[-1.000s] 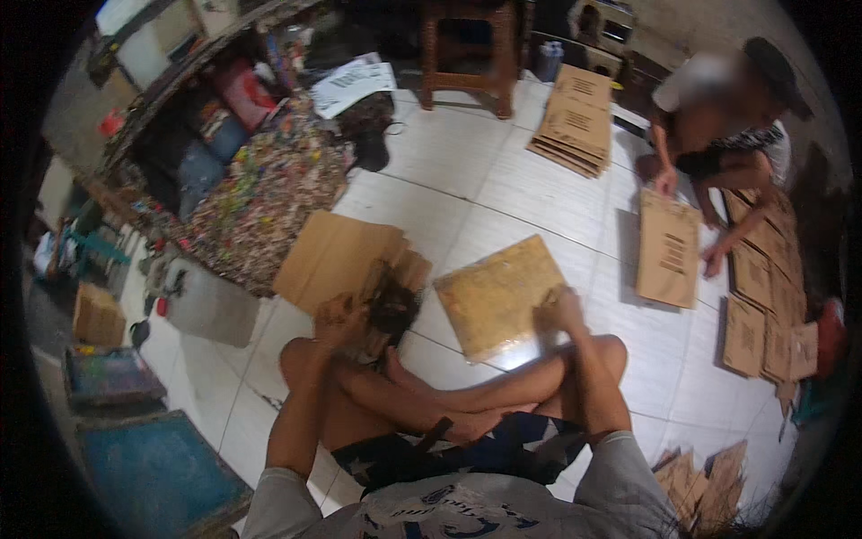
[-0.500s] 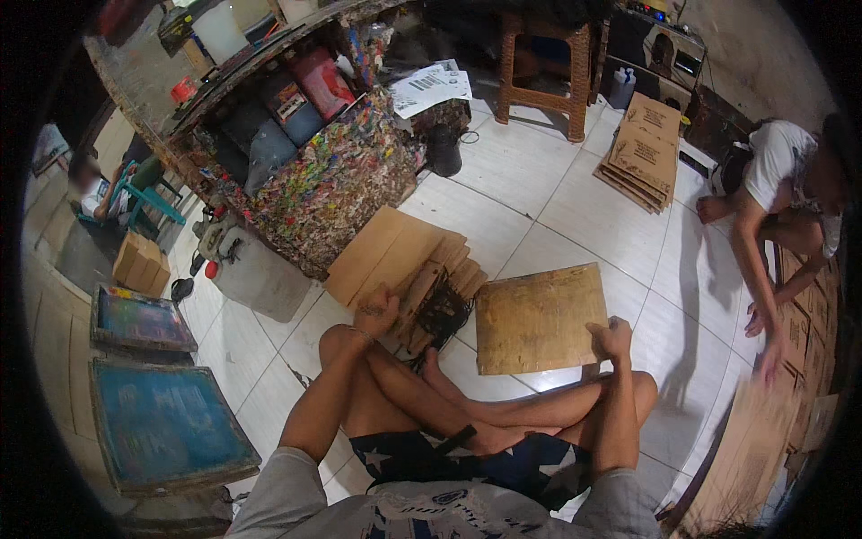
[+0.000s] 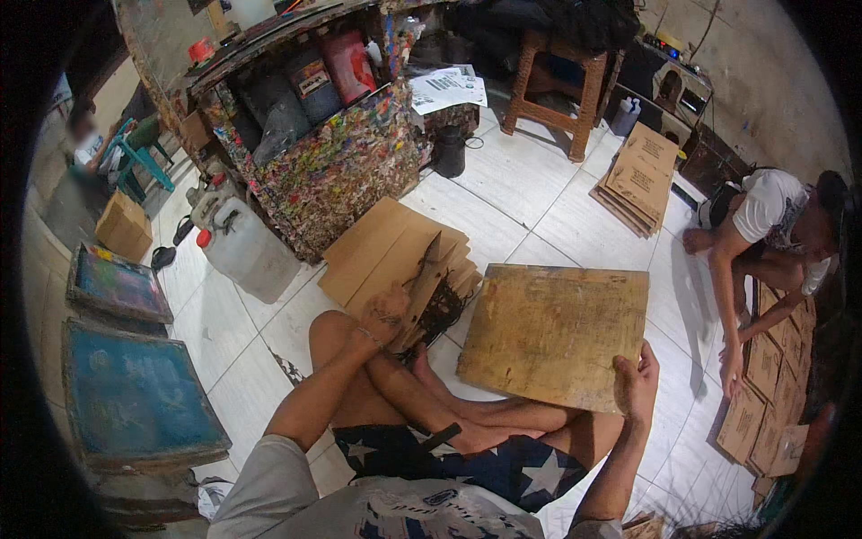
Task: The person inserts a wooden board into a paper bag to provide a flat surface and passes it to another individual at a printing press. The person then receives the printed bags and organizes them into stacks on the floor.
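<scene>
My right hand [image 3: 639,382] grips a worn, stained wooden board [image 3: 561,332] at its right edge, thumb on top. The board is held tilted above my crossed legs and the floor. To the left, my left hand [image 3: 384,313] is closed at the near edge of a brown cardboard sheet [image 3: 373,251], on a stack of flat cardboard pieces. A narrow dark pointed shape shows on the cardboard just beyond its fingers; what it is cannot be made out. Beside that hand, a dark tangled bundle [image 3: 442,305] lies against the stack.
Printed cardboard pieces [image 3: 639,171] are piled at the far right. At the right a person [image 3: 763,225] crouches over more laid-out cardboard [image 3: 763,377]. A white jerrycan [image 3: 247,251], blue-meshed frames [image 3: 139,391], a paint-crusted bench [image 3: 332,171] and a brown stool [image 3: 557,94] stand around.
The wooden board has come nearer and its right side has swung outward with my right hand. My left hand stays at the cardboard, where a dark pointed shape now shows. The other person's arms have shifted.
</scene>
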Available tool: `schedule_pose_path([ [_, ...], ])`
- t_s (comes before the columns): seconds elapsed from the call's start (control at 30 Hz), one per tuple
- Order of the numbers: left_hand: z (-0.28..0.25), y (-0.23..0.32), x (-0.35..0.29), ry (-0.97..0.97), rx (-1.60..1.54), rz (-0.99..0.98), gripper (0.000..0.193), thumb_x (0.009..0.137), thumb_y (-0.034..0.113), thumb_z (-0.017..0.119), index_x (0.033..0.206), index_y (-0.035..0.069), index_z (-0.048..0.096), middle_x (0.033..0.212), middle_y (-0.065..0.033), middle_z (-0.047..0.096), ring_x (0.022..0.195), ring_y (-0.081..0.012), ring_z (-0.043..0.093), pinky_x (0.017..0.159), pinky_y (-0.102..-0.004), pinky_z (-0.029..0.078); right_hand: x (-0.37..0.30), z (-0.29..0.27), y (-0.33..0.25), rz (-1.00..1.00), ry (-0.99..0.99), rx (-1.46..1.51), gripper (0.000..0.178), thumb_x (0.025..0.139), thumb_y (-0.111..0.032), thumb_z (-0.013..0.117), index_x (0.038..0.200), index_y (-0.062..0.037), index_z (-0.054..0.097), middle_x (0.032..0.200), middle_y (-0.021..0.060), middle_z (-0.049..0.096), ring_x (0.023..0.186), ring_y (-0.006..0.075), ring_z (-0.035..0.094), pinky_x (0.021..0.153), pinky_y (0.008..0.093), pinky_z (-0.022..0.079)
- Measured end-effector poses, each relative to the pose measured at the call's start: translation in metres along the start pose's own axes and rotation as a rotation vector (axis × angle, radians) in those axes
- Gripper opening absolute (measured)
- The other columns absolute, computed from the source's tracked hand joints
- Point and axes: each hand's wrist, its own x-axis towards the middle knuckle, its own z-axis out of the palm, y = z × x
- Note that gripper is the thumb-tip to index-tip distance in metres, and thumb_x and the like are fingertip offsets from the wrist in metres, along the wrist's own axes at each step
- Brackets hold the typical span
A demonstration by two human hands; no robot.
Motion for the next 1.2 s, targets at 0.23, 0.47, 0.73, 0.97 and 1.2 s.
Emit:
schedule_pose_path([
  [0.23, -0.004, -0.002, 0.002, -0.047, -1.193, -0.784, 0.015, 0.092, 0.014, 0.050, 0.104, 0.005, 0.053, 0.095, -0.0097, 0.061, 0.084, -0.0238, 0.064, 0.072, -0.0377, 0.053, -0.014, 0.022, 0.009, 0.020, 0.069, -0.118, 0.028, 0.084, -0.003, 0.057, 0.111, 0.0022, 0.053, 0.084, 0.0035, 0.060, 0.067, 0.0087, 0.051, 0.058, 0.0223, 0.039],
  [0.47, 0.010, -0.011, -0.017, 0.071, -0.917, -0.471, 0.023, 0.087, 0.019, 0.060, 0.103, 0.005, 0.053, 0.102, -0.0098, 0.060, 0.089, -0.0228, 0.063, 0.076, -0.0388, 0.053, -0.015, 0.020, 0.031, 0.042, 0.152, -0.318, 0.034, 0.083, -0.021, 0.064, 0.113, -0.0052, 0.057, 0.072, -0.0003, 0.060, 0.057, 0.0067, 0.047, 0.052, 0.0225, 0.036],
  [0.73, -0.008, 0.049, 0.024, -0.060, -0.166, -0.187, 0.039, 0.085, 0.031, 0.061, 0.104, -0.002, 0.056, 0.105, -0.0225, 0.060, 0.095, -0.0372, 0.059, 0.078, -0.0444, 0.049, -0.022, 0.004, 0.038, 0.019, 0.239, -0.496, 0.032, 0.083, -0.023, 0.063, 0.108, -0.0036, 0.058, 0.071, -0.0008, 0.059, 0.054, 0.0065, 0.046, 0.050, 0.0232, 0.036],
  [0.97, 0.024, 0.013, 0.033, -0.038, -0.209, -0.033, 0.032, 0.091, 0.031, 0.052, 0.097, 0.000, 0.053, 0.070, -0.0180, 0.058, 0.071, -0.0346, 0.060, 0.067, -0.0435, 0.048, -0.011, 0.007, 0.023, 0.032, 0.115, -0.109, 0.030, 0.082, -0.005, 0.060, 0.111, 0.0009, 0.056, 0.084, 0.0033, 0.063, 0.062, 0.0098, 0.052, 0.057, 0.0234, 0.040],
  [1.2, 0.044, -0.018, 0.017, -0.100, -0.498, -0.164, 0.029, 0.088, 0.028, 0.054, 0.095, 0.000, 0.051, 0.071, -0.0157, 0.054, 0.066, -0.0311, 0.055, 0.066, -0.0420, 0.044, 0.005, 0.051, -0.001, 0.121, -0.113, 0.029, 0.031, 0.082, 0.006, 0.055, 0.113, 0.0048, 0.053, 0.098, 0.0087, 0.063, 0.081, 0.0139, 0.059, 0.072, 0.0261, 0.048],
])
